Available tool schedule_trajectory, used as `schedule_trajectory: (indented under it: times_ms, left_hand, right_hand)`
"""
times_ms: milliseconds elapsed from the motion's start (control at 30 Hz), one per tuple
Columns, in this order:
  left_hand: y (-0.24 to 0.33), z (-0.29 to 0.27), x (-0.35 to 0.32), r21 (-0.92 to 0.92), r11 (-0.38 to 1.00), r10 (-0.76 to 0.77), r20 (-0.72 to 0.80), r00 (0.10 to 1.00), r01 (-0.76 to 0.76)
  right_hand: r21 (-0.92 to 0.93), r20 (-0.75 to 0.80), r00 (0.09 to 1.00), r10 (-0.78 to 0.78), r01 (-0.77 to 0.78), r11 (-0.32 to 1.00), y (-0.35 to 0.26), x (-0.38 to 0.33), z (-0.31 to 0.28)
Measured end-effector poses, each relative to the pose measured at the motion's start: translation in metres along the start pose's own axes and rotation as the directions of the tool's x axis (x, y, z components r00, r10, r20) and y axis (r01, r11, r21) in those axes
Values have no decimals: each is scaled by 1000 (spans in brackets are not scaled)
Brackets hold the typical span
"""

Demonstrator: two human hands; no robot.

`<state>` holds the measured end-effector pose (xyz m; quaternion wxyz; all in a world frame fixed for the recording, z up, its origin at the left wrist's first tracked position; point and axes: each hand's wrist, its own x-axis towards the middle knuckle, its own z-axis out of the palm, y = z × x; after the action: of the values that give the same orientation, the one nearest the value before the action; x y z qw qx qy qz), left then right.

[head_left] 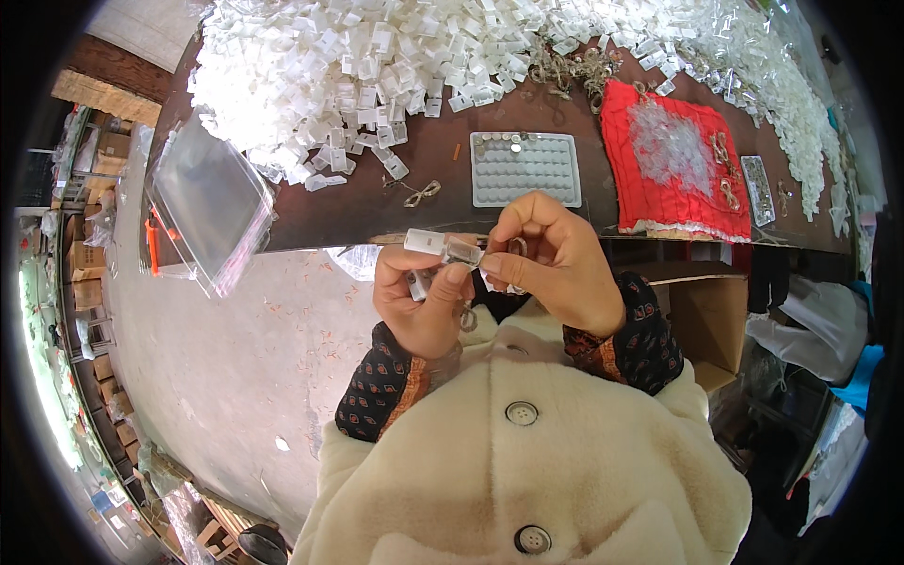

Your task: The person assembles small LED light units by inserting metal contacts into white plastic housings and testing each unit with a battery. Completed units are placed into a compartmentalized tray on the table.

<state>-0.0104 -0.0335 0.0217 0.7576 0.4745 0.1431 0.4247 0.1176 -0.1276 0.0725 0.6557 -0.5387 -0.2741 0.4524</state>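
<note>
Coat (603, 452), cream, buttoned, nearest. Left hand (419, 306): closed, thumb against fingers, on a white case (426, 242) with a clear part (461, 252) at its right end; a second white piece (420, 284) in the palm. Right hand (556, 264): thumb and forefinger nearly together at the clear part, fingers curled about a wire coil (518, 247) (whether the clear part itself is pinched, cannot tell). Position of case: before the table's near edge, above the floor (226, 358); a loosened thumb would likely drop it there. Thin wire may kink or snag if pulled against the clear part. Table (330, 221), brown, beyond. Wire bundle (422, 195), one, loose. Tray (527, 184), pale, pocketed, round cells (515, 147) along its far row; a knock from the right hand could scatter them. Red cloth (631, 193), at right, bearing clear pieces (669, 146). Farthest: heap of white cases (311, 75), liable to slide if disturbed.
</note>
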Motion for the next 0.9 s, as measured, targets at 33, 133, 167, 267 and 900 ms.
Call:
schedule_trajectory:
  times_ms: [33, 133, 167, 267, 900]
  left_hand:
    - [-1, 0, 0, -41, 998, -43, -11, 999, 42]
    - [-4, 0, 1, -177, 973, -155, -13, 988, 151]
    - [-5, -1, 2, -228, 958, -180, 3, 984, 176]
    - [-8, -4, 2, -324, 911, -261, 22, 965, 254]
    - [-18, -9, 20, -316, 839, -457, 34, 889, 444]
  right_hand:
    - [50, 12, 999, 34, -34, 998, 1, 0, 0]
    - [18, -3, 999, -51, 51, 999, 6, -1, 3]
    - [2, -5, 997, -75, 75, 997, 7, -2, 4]
    - [-86, -15, 989, -149, 147, 985, 10, -3, 9]
    - [-736, 11, 904, -428, 297, 609, -2, 20, -41]
